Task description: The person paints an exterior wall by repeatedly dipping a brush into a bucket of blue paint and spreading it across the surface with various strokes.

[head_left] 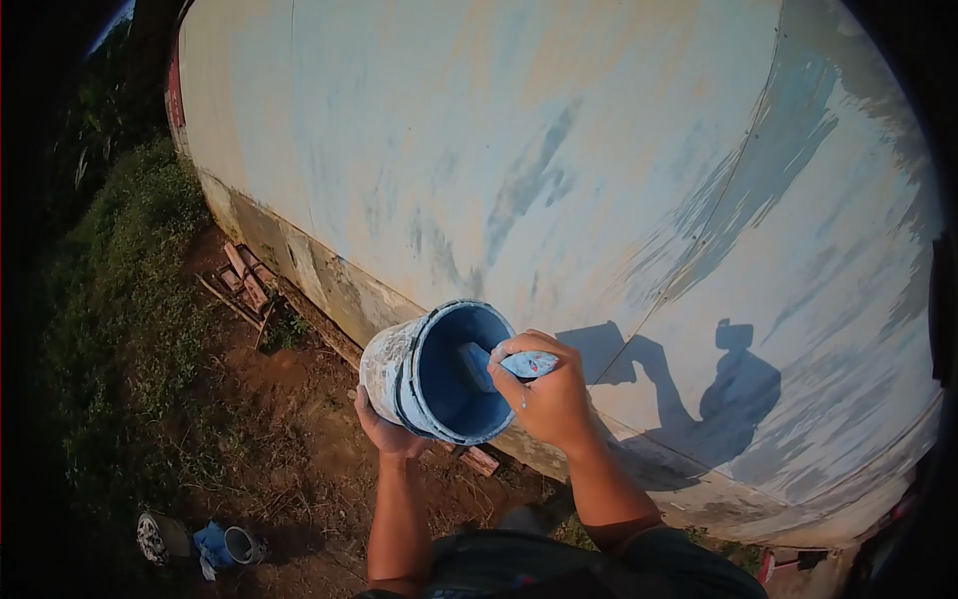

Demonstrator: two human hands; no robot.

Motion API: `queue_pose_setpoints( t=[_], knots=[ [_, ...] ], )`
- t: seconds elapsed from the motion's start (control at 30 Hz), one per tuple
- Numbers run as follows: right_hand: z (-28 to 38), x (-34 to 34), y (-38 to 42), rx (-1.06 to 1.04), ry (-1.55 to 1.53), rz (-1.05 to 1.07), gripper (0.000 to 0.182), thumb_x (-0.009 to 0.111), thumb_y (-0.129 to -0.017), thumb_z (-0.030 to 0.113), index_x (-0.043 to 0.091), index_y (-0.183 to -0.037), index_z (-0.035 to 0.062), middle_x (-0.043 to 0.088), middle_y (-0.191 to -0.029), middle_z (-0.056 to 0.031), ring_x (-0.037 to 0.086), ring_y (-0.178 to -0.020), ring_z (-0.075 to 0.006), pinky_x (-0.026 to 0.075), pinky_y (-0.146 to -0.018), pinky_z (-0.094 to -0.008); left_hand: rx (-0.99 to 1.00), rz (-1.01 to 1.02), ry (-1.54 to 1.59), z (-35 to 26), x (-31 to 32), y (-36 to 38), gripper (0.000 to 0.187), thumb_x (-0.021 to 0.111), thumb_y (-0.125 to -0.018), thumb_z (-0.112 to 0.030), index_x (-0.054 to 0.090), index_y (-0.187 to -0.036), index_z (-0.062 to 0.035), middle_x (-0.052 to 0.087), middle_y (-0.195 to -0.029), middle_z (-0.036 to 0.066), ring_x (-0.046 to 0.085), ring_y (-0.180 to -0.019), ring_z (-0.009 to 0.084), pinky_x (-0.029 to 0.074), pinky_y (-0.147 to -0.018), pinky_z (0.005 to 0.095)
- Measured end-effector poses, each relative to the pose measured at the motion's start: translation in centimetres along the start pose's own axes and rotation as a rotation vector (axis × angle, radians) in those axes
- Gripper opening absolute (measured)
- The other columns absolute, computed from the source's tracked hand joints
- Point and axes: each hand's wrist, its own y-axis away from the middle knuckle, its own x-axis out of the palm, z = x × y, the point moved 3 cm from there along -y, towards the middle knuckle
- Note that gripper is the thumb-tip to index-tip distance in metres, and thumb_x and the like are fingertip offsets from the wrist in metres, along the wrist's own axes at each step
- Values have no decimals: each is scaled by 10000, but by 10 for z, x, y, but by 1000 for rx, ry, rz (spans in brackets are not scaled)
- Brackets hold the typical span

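A paint-smeared white bucket, blue inside, is tilted with its mouth toward the camera. My left hand holds it from below and from the left side. My right hand is closed round the handle of a paintbrush, with specks of blue paint on the fingers. The brush head lies inside the bucket's mouth. Behind the bucket stands a pale wall with uneven streaks of light blue and darker grey-blue.
Bricks and sticks lie on the ground at the wall's foot. Grass grows at the left. A small bucket and a blue cloth are at the lower left. A shadow falls on the wall.
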Motion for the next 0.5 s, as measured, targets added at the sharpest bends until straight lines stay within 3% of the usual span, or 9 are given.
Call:
queue_pose_setpoints(
  t=[0.13,0.3,0.4,0.5],
  knots=[
    [-4,8,2,-51,-37,30,95,752,-883,-41,703,-962,-18,714,-900,-137,724,-761,-223,541,-685,-335,22,1,-29,-10,-7,7,750,454,-1060,-635,539,-1542,-66,622,-1512,173,611,-1362,370,470,-1180,544],
    [-11,14,8,-87,25,63,195,757,-811,-35,693,-996,-30,711,-928,-187,709,-816,-375,547,-734,-380,19,0,-37,-10,-10,12,760,458,-1054,-637,516,-1562,-75,608,-1529,176,606,-1372,380,458,-1188,545],
    [-15,17,11,-99,23,65,233,746,-784,-38,690,-1009,-35,709,-939,-199,693,-827,-415,549,-750,-384,24,-30,-50,-10,-13,14,754,465,-1054,-632,520,-1560,-76,612,-1526,173,603,-1375,373,448,-1196,543],
    [-9,12,12,-118,74,70,167,751,-836,-39,692,-992,-30,721,-941,-183,722,-820,-347,548,-745,-366,37,-34,-70,-7,-12,14,746,457,-1059,-624,516,-1565,-79,618,-1520,172,605,-1369,376,449,-1193,547]
  ],
)
